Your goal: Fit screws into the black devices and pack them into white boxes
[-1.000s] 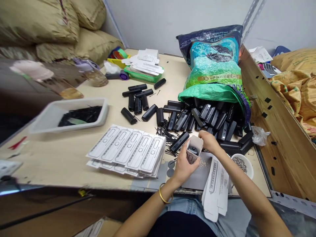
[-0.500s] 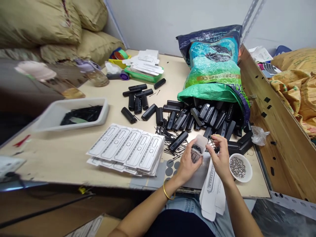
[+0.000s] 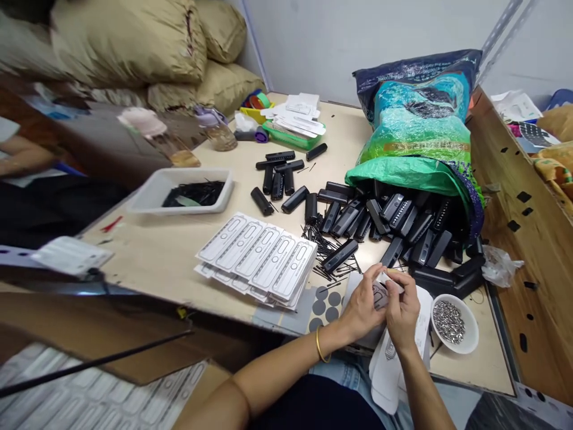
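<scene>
Both hands meet over the table's front edge on a small printed carton [image 3: 380,295]. My left hand [image 3: 363,306] wraps round its body. The fingers of my right hand [image 3: 403,304] pinch the white flap at its top end. What lies inside the carton is hidden now. Under my right wrist lie flat white cartons [image 3: 387,373] that overhang the edge onto my lap. A white bowl of small metal pieces [image 3: 449,323] stands right of my right hand. Beyond my hands, black plastic cases [image 3: 339,256] and thin black sticks [image 3: 329,239] are heaped.
A green and blue sack [image 3: 416,128] spills more cases at the back right. Rows of finished-looking printed cartons [image 3: 264,254] are stacked left of my hands. A white tray [image 3: 179,194] holds black strips. A wooden board [image 3: 519,239] borders the right side. Another person's arm [image 3: 27,156] shows far left.
My right hand has come in to the carton and grips its top flap, which stood open before. The view has swung left, bringing another person and a box of cartons into sight.
</scene>
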Demonstrator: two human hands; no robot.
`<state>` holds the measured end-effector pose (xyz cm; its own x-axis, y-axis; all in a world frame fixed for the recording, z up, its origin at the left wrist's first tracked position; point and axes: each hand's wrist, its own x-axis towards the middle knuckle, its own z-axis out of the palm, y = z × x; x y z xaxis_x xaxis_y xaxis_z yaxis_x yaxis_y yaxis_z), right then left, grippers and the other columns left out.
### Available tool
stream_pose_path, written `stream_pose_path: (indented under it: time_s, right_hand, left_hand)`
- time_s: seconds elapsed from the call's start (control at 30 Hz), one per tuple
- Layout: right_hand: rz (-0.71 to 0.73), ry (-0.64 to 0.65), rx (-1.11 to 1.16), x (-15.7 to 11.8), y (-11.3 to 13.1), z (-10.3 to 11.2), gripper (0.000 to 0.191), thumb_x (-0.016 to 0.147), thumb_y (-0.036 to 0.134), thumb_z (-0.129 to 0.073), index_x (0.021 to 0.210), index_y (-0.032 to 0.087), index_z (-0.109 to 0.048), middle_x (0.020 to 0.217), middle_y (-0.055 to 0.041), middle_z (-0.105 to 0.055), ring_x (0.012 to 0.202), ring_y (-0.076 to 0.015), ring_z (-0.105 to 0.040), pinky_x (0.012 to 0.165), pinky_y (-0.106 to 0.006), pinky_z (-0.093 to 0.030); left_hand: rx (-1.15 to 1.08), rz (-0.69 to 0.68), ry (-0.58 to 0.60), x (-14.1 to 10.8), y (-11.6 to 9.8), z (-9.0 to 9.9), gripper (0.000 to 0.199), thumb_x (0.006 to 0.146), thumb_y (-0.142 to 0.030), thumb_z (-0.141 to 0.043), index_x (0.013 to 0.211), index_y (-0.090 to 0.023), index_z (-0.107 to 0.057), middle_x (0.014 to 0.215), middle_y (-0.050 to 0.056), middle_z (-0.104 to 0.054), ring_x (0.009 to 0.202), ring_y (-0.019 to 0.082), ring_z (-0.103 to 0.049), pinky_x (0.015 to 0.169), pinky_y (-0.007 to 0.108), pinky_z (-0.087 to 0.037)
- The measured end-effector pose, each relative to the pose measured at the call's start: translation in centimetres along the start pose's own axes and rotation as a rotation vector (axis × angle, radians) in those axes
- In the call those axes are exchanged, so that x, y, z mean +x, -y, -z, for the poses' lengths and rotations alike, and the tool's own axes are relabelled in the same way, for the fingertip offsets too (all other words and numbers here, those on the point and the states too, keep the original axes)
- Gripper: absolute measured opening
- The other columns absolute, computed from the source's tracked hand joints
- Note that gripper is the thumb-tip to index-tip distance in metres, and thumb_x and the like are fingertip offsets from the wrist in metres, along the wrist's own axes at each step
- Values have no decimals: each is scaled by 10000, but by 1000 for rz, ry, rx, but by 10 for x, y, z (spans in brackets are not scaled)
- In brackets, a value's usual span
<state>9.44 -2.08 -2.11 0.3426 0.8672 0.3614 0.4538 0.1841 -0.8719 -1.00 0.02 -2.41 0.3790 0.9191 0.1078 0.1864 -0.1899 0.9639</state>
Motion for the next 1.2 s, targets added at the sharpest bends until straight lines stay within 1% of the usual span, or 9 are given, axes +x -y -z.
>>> stream_pose_path:
  time_s: [0.17,0.3,0.43,0.53,0.63,0.73,0.8,1.03,1.2]
  right_hand:
    - [256,-21,-63,-11,-1,-3,227,881,210,-480,1063,209,-617,1140,-95,-633,1130,-247,-549,949,-486,-445]
    - [87,86,0,-16,0,6,303,909,269,-423,1168,210,-567,1276,-104,-568,1229,-245,-490,1009,-488,-401]
    - [-192,100,-21,-5,-10,45,300,898,371,-442,1075,195,-609,1142,-102,-642,1092,-245,-570,942,-443,-434]
    - [-276,38,-289,0,-30,87,287,862,411,-476,927,194,-652,960,-90,-681,931,-252,-600,858,-411,-440]
    - [-321,41,-567,-4,-58,123,266,841,398,-464,868,200,-639,904,-88,-670,859,-254,-587,799,-391,-428]
    - [-350,193,-704,-13,-88,139,237,817,347,-446,847,191,-622,868,-98,-659,814,-259,-578,731,-380,-429]
    - [-328,256,-738,-18,-103,139,215,791,306,-436,785,180,-610,812,-104,-648,802,-264,-572,729,-385,-429]
    - [-287,153,-620,-23,-115,133,245,797,340,-434,738,181,-612,823,-103,-655,832,-264,-572,788,-414,-434]
    - [-368,-132,-443,-22,-95,126,300,829,418,-463,853,177,-640,884,-93,-680,803,-229,-599,768,-366,-449]
  left_hand:
    - [-39,-81,24,2,0,-4,570,836,-218,-492,1334,-151,-223,1389,198,-403,1267,244,-444,1051,444,-385]
    - [109,51,48,7,-22,13,545,749,-275,-616,1212,-161,-354,1201,167,-560,1033,258,-602,852,399,-512]
    - [478,261,-104,17,-53,88,548,747,-380,-615,1216,-174,-418,893,78,-638,709,217,-633,609,341,-523]
    - [809,373,-323,21,-54,155,592,781,-441,-570,1258,-127,-413,1029,138,-628,916,294,-621,782,448,-515]
    - [1018,263,-397,23,-37,182,598,798,-347,-561,1295,-58,-397,1298,231,-483,1235,376,-425,1011,549,-359]
    - [933,82,-343,30,-20,154,506,839,-296,-517,1286,-76,-426,1338,201,-448,1273,315,-388,1069,490,-323]
    - [807,18,-168,40,-11,120,409,860,-268,-487,1241,-118,-481,1266,150,-514,1177,253,-485,1020,416,-396]
    - [657,51,164,49,-2,29,288,822,-217,-508,1096,-149,-563,1017,105,-601,952,235,-580,862,384,-464]
    - [480,158,474,14,-9,-19,816,707,-382,-687,1384,-169,-287,1077,136,-609,908,277,-612,750,375,-487]
